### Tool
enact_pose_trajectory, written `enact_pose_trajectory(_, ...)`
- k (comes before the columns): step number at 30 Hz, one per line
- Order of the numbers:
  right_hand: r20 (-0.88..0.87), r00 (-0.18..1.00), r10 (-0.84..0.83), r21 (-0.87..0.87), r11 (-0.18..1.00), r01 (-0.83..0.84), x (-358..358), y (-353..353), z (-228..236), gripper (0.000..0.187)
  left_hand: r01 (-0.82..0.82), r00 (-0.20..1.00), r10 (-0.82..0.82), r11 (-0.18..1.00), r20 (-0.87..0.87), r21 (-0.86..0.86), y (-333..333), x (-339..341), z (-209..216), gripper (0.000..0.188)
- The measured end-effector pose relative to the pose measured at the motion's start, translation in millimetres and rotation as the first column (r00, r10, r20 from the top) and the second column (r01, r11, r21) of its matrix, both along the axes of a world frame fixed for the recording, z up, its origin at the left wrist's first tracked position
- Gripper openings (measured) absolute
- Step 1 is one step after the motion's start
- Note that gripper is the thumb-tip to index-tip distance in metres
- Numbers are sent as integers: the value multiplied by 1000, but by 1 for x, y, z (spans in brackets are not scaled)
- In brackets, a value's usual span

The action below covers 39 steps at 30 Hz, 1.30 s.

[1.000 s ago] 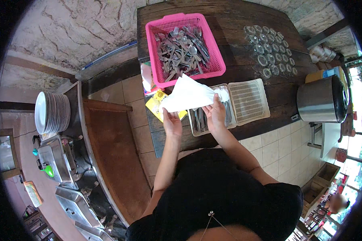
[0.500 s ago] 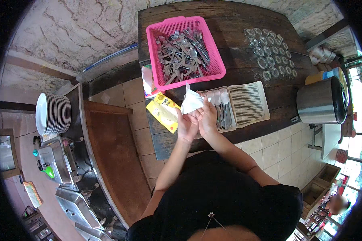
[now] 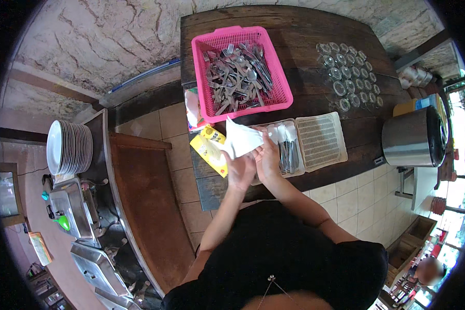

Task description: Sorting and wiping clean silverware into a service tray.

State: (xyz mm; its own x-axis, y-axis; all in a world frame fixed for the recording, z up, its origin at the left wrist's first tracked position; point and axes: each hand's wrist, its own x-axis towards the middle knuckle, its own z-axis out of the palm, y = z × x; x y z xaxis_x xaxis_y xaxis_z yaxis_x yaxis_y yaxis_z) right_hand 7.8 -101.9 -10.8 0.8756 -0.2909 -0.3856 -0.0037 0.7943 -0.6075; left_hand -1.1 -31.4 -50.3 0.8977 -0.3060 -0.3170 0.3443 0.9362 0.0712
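Note:
Between my two hands is a white paper napkin (image 3: 242, 138), partly opened out, with a pointed corner up. My left hand (image 3: 240, 171) holds its lower left edge. My right hand (image 3: 267, 160) pinches its right side, fingers curled against it. Whether any cutlery lies inside the napkin is hidden. Just left of it is a yellow tissue pack (image 3: 206, 151) at the table edge. Right of my right hand, a cream plastic tray (image 3: 300, 166) holds several pieces of cutlery (image 3: 289, 155) with their tops wrapped in white napkins. Beyond stands a pink basket (image 3: 285, 95) heaped with loose cutlery (image 3: 237, 77).
A second cream tray (image 3: 320, 139) sits beside the first on the dark wooden table (image 3: 289, 26). Several glasses (image 3: 349, 72) stand far right, near a large steel pot (image 3: 408, 137). Stacked white plates (image 3: 70, 147) and steel pans (image 3: 75, 206) line the left counter.
The napkin has spread wider and moved slightly left between my hands. My left hand has turned and shifted a little. The whole view has dropped slightly.

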Motion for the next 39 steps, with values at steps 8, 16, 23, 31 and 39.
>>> enact_pose_trajectory(8,-72,993,92,-54,994,-96,6,-8,-2,32,-10,999,14,998,-49,65,5,19,0,34)
enact_pose_trajectory(16,4,1000,15,-195,981,-14,49,-30,-8,42,-226,965,255,927,-60,300,20,35,4,43)
enact_pose_trajectory(23,-329,929,170,-924,145,-354,167,-87,-84,31,-265,950,312,819,-7,510,37,57,6,33)
enact_pose_trajectory(31,-741,671,-24,-619,-364,-696,204,-101,-118,26,-318,926,376,754,19,575,38,72,-1,29)
enact_pose_trajectory(39,-365,661,656,-755,207,-622,140,-32,-23,13,-348,888,459,658,10,667,42,86,-13,33)
